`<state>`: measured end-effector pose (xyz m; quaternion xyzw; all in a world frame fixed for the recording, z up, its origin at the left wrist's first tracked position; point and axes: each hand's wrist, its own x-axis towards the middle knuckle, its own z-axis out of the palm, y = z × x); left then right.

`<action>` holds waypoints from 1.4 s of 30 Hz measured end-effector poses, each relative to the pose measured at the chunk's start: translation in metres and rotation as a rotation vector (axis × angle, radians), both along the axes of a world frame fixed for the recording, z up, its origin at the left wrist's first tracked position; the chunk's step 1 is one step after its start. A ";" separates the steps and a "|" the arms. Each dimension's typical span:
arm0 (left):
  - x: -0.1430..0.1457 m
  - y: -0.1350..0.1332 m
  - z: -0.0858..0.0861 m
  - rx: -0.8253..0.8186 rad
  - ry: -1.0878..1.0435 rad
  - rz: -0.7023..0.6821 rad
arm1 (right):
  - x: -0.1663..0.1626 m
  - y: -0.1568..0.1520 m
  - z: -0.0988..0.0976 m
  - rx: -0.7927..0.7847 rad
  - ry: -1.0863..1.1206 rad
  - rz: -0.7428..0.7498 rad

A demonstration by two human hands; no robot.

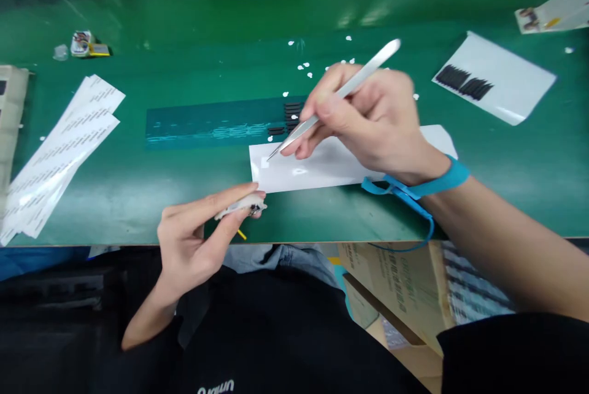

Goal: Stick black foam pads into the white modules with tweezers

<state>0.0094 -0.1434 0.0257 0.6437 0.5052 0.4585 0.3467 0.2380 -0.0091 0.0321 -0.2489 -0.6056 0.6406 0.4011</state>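
Note:
My right hand (368,112) grips metal tweezers (338,96) like a pen. Their fine tips touch or hover just over a small white rectangle near the left end of a white backing sheet (317,167); contact cannot be made out. Between the thumb and fingers of my left hand (202,228) is a small white plastic part (242,205) with dark bits at its right end. A short yellow piece (242,234) sticks out below it. Small black strips (291,113) lie partly hidden behind my right fingers, on a translucent blue-green strip (193,127).
White sheets with rows of short marks (59,161) lie at the left. A small assembly with a yellow tab (83,44) is at the back left. Another sheet (510,87) bears black strips at the right. Round white bits are scattered about. A blue wrist strap (437,182) trails a cord.

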 end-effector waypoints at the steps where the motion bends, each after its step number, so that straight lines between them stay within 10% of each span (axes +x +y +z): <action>1: 0.002 0.005 0.004 -0.062 -0.062 0.019 | -0.001 -0.004 0.003 0.013 0.057 -0.062; 12: 0.022 0.039 0.018 -0.252 -0.239 -0.251 | -0.005 -0.026 0.007 0.134 0.107 -0.131; 42: 0.027 0.043 0.016 -0.311 -0.232 -0.182 | -0.004 -0.020 0.009 0.284 -0.006 -0.082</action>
